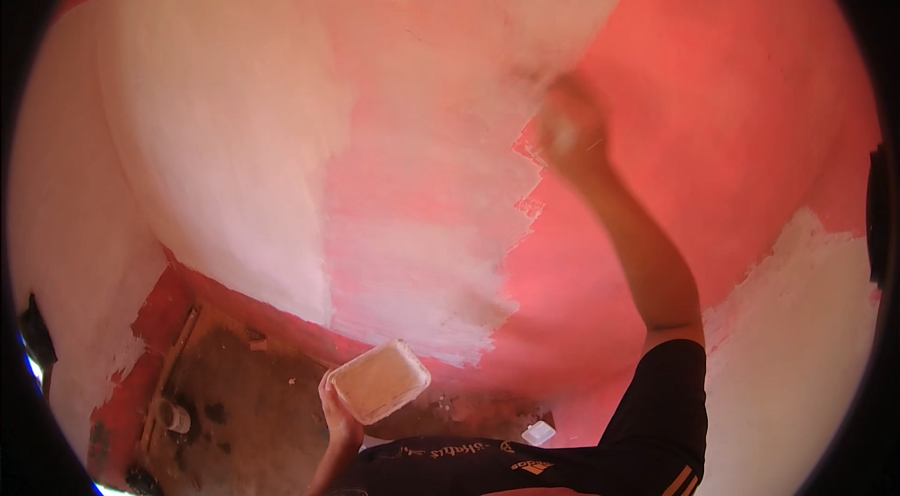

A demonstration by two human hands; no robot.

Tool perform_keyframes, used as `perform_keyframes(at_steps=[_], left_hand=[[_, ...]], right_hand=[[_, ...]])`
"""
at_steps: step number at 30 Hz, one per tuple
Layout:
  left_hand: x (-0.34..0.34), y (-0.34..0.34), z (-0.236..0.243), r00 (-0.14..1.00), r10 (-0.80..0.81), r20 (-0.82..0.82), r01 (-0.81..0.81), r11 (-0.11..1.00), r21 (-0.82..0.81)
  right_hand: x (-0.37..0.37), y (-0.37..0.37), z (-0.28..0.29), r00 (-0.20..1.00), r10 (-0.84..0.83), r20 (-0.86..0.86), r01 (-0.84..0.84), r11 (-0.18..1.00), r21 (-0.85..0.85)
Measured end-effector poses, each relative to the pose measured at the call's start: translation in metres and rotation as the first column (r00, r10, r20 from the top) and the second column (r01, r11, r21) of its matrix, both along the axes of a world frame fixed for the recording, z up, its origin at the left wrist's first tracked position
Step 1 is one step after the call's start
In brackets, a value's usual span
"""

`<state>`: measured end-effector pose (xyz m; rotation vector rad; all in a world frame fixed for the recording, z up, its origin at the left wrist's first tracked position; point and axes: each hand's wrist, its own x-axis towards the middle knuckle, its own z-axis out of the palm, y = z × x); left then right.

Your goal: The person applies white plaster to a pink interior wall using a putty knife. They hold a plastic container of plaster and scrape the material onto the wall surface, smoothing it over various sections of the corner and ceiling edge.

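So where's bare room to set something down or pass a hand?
To set down: the brown floor between the pale round container and the left hand looks freest, though dark marks dot it. To pass a hand: the red wall right of the right arm, above the pale lower patch. Crowded: around the left hand, with the tray and black shirt close.

The left hand (pixel 339 410) grips the near left edge of a shallow tray (pixel 381 382), tilted, with rounded corners; the right hand (pixel 572 132), at the end of an outstretched arm, is up at the wall (pixel 694 121), too blurred to show what it holds; pale paint (pixel 216 112) covers the wall's left part, thinner and pinkish toward a ragged edge beside red; below lie a brown floor (pixel 248 393), a small round container (pixel 174 417) and a little white box (pixel 538 432); a dark shirt (pixel 656 402) fills the lower edge.
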<state>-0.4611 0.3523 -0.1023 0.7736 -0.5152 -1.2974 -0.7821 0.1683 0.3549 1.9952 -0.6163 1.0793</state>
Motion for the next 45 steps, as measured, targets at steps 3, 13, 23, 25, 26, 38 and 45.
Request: perform_keyframes(at_steps=[3, 13, 23, 25, 26, 38, 45], left_hand=[[-0.008, 0.004, -0.007, 1.000, 0.021, 0.016, -0.021, 1.000, 0.011], [0.010, -0.003, 0.000, 0.996, -0.088, 0.009, 0.089, 0.995, -0.049], [0.010, 0.003, -0.004, 0.993, -0.105, 0.049, 0.108, 0.992, -0.063], [0.017, 0.002, -0.007, 0.987, -0.151, 0.051, 0.156, 0.980, -0.122], [0.015, 0.004, 0.001, 0.981, -0.188, 0.050, 0.194, 0.965, -0.175], [0.021, 0.008, 0.022, 0.958, -0.267, 0.105, 0.277, 0.956, -0.092], [0.033, 0.005, 0.021, 0.923, -0.302, 0.239, 0.315, 0.949, -0.016]], right_hand=[[-0.029, 0.013, 0.107, 0.949, -0.138, 0.284, 0.232, 0.915, -0.329], [0.001, 0.033, -0.039, 0.994, -0.106, 0.020, 0.107, 0.993, -0.052], [0.002, 0.084, -0.110, 0.917, -0.397, -0.033, 0.382, 0.900, -0.211], [0.011, 0.108, -0.126, 0.976, -0.219, 0.006, 0.219, 0.973, -0.072], [-0.004, 0.111, -0.107, 0.992, -0.123, 0.039, 0.126, 0.988, -0.088], [-0.032, 0.155, -0.191, 0.917, -0.398, 0.013, 0.398, 0.917, 0.003], [-0.070, 0.148, -0.013, 0.906, -0.238, 0.349, 0.359, 0.870, -0.338]])
